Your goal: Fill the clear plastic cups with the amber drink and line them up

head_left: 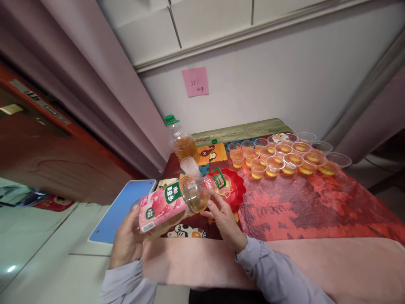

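Observation:
A large juice bottle (pixel 164 204) with a pink label is tilted almost onto its side, its neck toward the right, over a red scalloped dish (pixel 238 192). My left hand (pixel 128 236) grips its base. My right hand (pixel 224 217) supports the bottle near its shoulder, fingers against the plastic. A green ring handle (pixel 219 177) is at the neck. Behind the bottle are clear empty-looking cups (pixel 190 166), nested together. Several clear cups with yellow-orange liquid (pixel 258 168) stand in rows on the right of the table.
Another bottle (pixel 185 145), with a green cap, stands upright at the back left. A small green cap (pixel 214 141) lies near the table's back edge. A blue board (pixel 123 209) is left of the table, and a pink note (pixel 195 82) is on the wall.

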{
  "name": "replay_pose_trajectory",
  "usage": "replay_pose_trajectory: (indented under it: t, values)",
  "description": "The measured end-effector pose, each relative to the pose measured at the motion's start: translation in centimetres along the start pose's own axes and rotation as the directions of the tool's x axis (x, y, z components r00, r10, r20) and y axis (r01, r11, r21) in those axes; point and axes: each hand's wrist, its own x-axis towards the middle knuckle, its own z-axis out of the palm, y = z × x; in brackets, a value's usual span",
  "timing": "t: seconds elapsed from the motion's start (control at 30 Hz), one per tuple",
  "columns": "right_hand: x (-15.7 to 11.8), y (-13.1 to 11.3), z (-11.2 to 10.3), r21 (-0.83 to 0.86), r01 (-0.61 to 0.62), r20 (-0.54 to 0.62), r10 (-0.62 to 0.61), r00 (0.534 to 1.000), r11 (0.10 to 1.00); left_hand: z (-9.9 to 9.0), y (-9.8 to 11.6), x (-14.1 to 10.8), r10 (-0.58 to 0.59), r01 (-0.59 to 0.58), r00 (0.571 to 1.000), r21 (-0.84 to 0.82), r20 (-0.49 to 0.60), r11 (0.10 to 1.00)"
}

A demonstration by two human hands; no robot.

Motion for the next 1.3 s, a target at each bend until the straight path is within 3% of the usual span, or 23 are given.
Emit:
replay_pose_trajectory:
  t: [0.3, 0.7, 1.3]
  values:
    - [0.1, -0.1, 0.1, 0.012, -0.01, 0.002, 0.01, 1.0, 1.0, 1.5, 1.3, -1.8, -0.048, 0.049, 0.997, 0.016, -0.057, 0.999]
    - [0.2, 0.3, 0.0, 0.037, -0.009, 0.019, 0.008, 1.0, 0.999, -0.5, 0.9, -0.3, 0.06, -0.06, 0.998, 0.112, 0.004, 0.992]
    - [0.2, 0.3, -0.1, 0.048, -0.019, 0.03, 0.018, 0.999, 0.999, -0.6, 1.2, -0.5, 0.07, -0.073, 0.997, 0.158, 0.027, 0.985]
